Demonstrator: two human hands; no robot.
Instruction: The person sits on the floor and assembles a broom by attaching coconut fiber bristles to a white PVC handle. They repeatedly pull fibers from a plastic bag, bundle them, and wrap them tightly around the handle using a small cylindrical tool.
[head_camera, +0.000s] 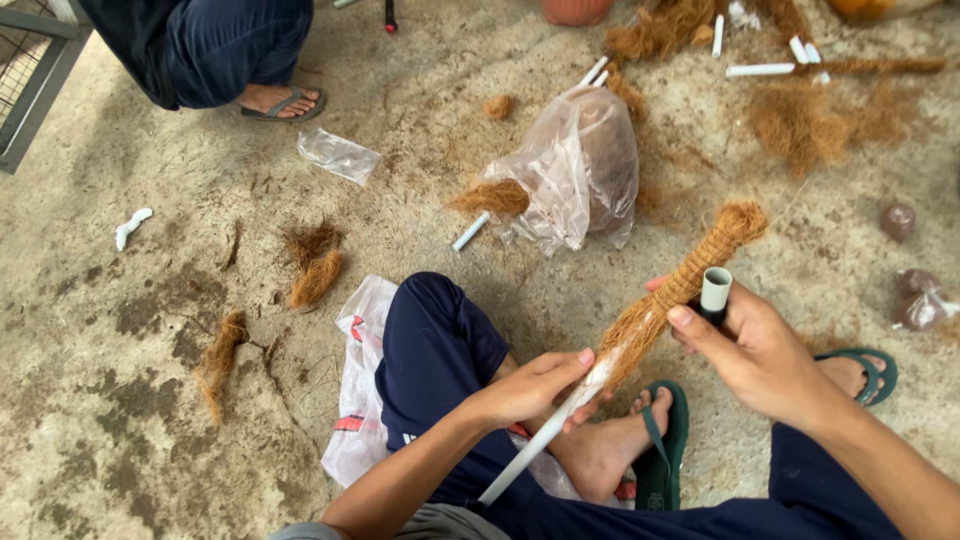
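- Your pole (640, 325) is a white pipe bound with coir rope along its far half. It lies slanted across your lap, bare end near and left, frayed coir tip far and right.
- Step in hand, by judgement: wrapping. The rope covers the far part; loose fibre sits at the boundary with the bare pipe.
- Your left hand (530, 388) is closed round the pipe just below the loose fibre, thumb on top, forearm coming in from the near left.
- Your right hand (755, 350) is closed on a small spool (715, 290) with a pale top, held upright just beside the wrapped section, fingers touching the rope.
- Next move, by judgement: it calls for a steady left grip while you lay fibre tight against the last turn, leaving no gap.
- Your bare foot and green sandal (662, 450) lie under the pole.
- Far of your knee stands a clear bag (580, 165) of fibre, with a short white pipe (470, 231) beside it.
- Coir tufts (315, 265) lie on the concrete at left; more pipes and coir lie far right.
- Another person's sandalled foot (285, 100) is at far left, well apart.
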